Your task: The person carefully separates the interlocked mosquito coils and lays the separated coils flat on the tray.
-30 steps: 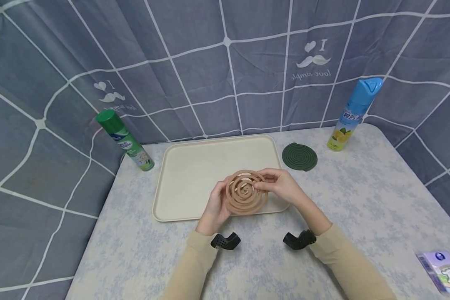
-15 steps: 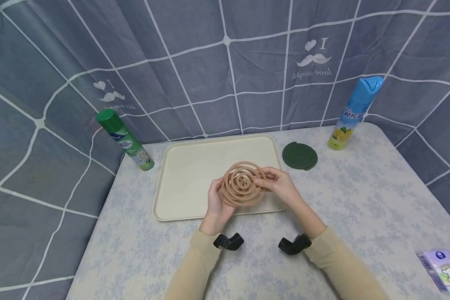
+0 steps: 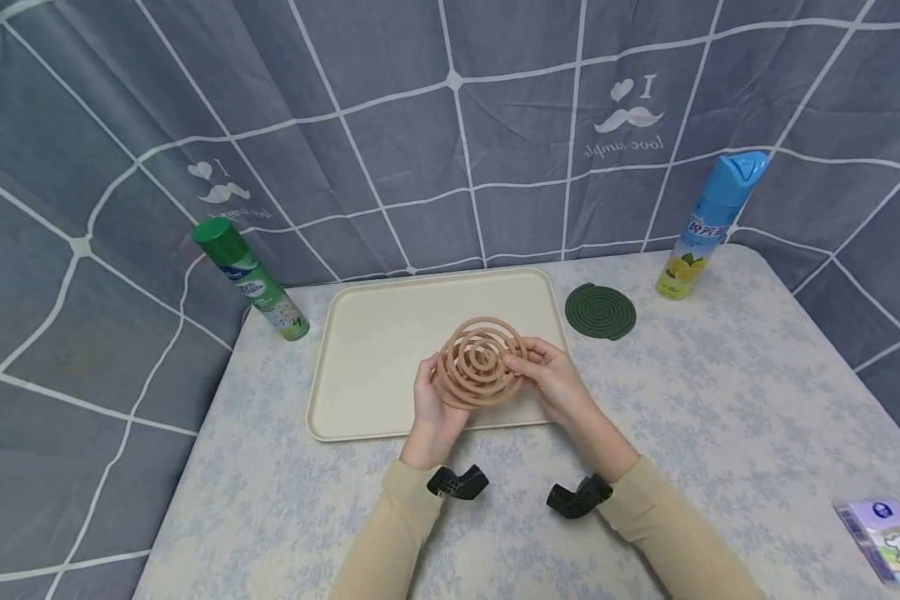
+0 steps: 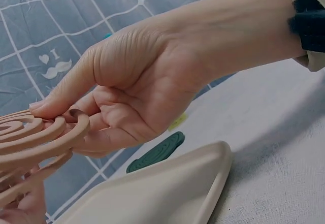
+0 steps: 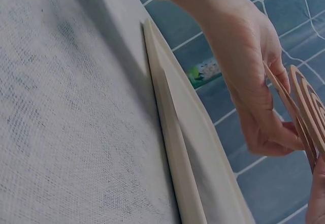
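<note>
Brown mosquito coil rings (image 3: 483, 358) are held above the cream tray (image 3: 390, 350), tilted, with layers spread apart in both wrist views. My left hand (image 3: 432, 421) grips the left rim between thumb and fingers. On the right side, my right hand (image 3: 562, 383) pinches the rings with its thumb on top. The left wrist view shows the right hand (image 4: 137, 82) large, gripping the coil's outer edge (image 4: 40, 155). In the right wrist view the left hand (image 5: 249, 71) holds one layer slightly apart from the other rings (image 5: 304, 107). Whether the layers are fully separate, I cannot tell.
A green mosquito coil (image 3: 601, 312) lies right of the tray. A green spray can (image 3: 258, 287) stands at the back left, a blue and yellow one (image 3: 701, 237) at the back right. A purple tissue pack (image 3: 888, 542) lies at the front right. A grey curtain (image 3: 390, 125) hangs behind.
Both hands have raised the brown coil slightly up and left in the head view. Its rings look more spread out, and the right wrist has swung inward.
</note>
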A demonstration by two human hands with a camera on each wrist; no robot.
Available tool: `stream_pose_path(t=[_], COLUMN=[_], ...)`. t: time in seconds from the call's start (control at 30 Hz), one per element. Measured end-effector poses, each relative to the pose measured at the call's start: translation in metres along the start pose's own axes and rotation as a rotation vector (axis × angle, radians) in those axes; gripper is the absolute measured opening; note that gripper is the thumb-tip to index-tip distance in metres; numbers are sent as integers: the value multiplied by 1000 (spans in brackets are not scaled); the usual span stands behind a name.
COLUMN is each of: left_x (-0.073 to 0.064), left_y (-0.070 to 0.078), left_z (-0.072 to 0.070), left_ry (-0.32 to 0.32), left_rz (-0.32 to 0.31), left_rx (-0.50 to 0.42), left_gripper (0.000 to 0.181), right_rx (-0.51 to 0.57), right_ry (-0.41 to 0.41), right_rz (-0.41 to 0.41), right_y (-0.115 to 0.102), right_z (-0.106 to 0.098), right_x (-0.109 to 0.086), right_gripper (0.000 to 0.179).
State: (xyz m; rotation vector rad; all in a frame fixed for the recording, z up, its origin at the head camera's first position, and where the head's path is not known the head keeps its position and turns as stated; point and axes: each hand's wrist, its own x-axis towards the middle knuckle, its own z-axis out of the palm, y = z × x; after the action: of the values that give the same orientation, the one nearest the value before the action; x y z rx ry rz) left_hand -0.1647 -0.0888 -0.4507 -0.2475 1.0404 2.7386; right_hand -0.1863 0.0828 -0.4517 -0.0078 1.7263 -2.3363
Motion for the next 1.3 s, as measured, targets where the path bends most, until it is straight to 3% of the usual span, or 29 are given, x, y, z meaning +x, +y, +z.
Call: stream_pose_path(t=[0.27, 0.47, 0.63, 0.73, 0.93, 1.07, 1.3], left_x=[1, 2, 4, 5, 8, 11, 15], left_y=[2, 9, 18, 25, 40, 48, 57], left_z=[-3, -6, -9, -10, -20, -30, -47], left_ry=[23, 73, 159, 246, 380, 416, 430], left_rz=[71, 96, 151, 174, 163, 151, 152], left_rx=[-33, 30, 182, 317, 593, 726, 869], left_gripper=[35, 32, 26, 25, 33, 36, 33], right_rx=[96, 96, 25, -24, -115, -201, -404], right_ry=[-23, -60, -74, -78, -54, -21, 46], right_rz=[13, 68, 89, 91, 75, 77, 87], right_y=[3, -5, -15, -19, -23, -23, -20], right_z=[-1, -7, -16, -24, -35, -40, -47], right_x=[3, 6, 12, 15, 20, 23, 26], right_gripper=[22, 28, 39, 43, 47, 48, 46])
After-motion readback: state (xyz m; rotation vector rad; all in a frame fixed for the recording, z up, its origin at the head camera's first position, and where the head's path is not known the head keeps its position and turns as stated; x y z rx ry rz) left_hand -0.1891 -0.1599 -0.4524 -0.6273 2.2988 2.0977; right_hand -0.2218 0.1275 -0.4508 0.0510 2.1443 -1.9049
